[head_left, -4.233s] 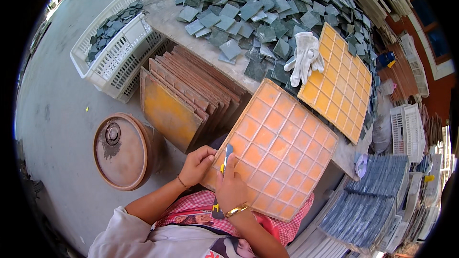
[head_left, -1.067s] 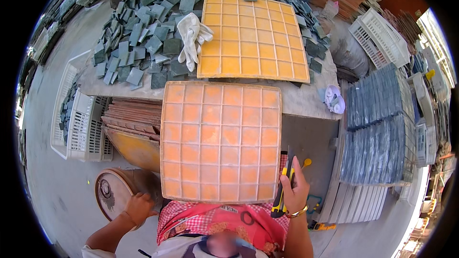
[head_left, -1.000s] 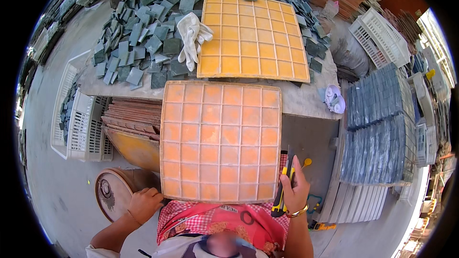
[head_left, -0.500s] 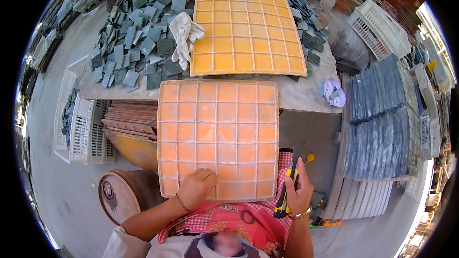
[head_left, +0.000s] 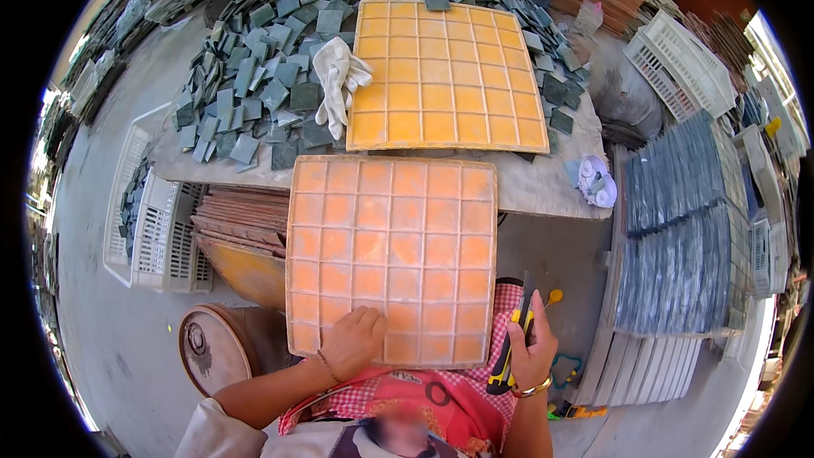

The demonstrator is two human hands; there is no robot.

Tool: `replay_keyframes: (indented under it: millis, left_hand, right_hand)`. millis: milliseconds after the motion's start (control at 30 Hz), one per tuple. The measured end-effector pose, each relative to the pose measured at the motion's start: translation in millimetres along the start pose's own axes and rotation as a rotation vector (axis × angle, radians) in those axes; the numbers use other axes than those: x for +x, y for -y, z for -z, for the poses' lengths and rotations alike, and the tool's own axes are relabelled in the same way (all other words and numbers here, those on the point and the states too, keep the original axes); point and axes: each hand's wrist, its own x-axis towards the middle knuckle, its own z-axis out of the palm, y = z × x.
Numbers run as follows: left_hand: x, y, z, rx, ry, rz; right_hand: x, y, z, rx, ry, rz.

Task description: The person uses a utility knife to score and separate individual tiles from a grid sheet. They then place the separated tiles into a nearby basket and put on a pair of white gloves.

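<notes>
On my lap, against the table's near edge, lies an orange square tray [head_left: 390, 237] divided by raised ridges into a grid of cells. My left hand [head_left: 354, 341] rests on its near part, fingers bent and pressed together; whatever is under the fingertips is hidden. Beside the tray's right edge, my right hand [head_left: 532, 352] grips a yellow and black utility knife [head_left: 502, 371], its blade pointing up and away from me. A yellow tray [head_left: 445, 76] of the same grid kind sits on the table, with white gloves [head_left: 339, 85] at its left edge.
Dark green stone tiles [head_left: 275, 93] are heaped across the table [head_left: 543, 191]. A white roll [head_left: 597, 181] lies at its right corner. White crates [head_left: 157, 242] and a brown drum [head_left: 212, 348] stand left. Stacked grey-blue tile sheets [head_left: 678, 220] rise on the right.
The whole view has shifted slightly, so the tables and trays appear lower and farther right. Both hands keep nearly the same positions, and the knife stays in my right hand.
</notes>
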Motion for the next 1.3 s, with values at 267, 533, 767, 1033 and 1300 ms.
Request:
replay_keyframes:
  millis: [267, 533, 767, 1033, 1300]
  left_hand:
    - [-23.7, -5.0, 15.7, -0.164, 0.085, 0.032]
    - [-13.8, -17.5, 30.1, -0.672, -0.082, 0.276]
    - [67.4, -53.1, 26.4, -1.212, -0.089, 0.428]
    - [82.7, -54.3, 30.3, -0.974, -0.09, 0.246]
    - [78.4, -32.7, 37.6, -1.348, -0.056, 0.424]
  right_hand:
    - [0.3, -5.6, 5.4, 0.116, 0.022, -0.091]
    - [-5.0, 6.9, 2.1, 0.369, 0.103, -0.067]
    - [-22.0, 56.9, -6.2, 0.197, 0.253, -0.158]
    - [-26.1, 58.2, -6.7, 0.204, 0.236, 0.018]
    - [-24.1, 50.4, -7.8, 0.37, 0.22, -0.091]
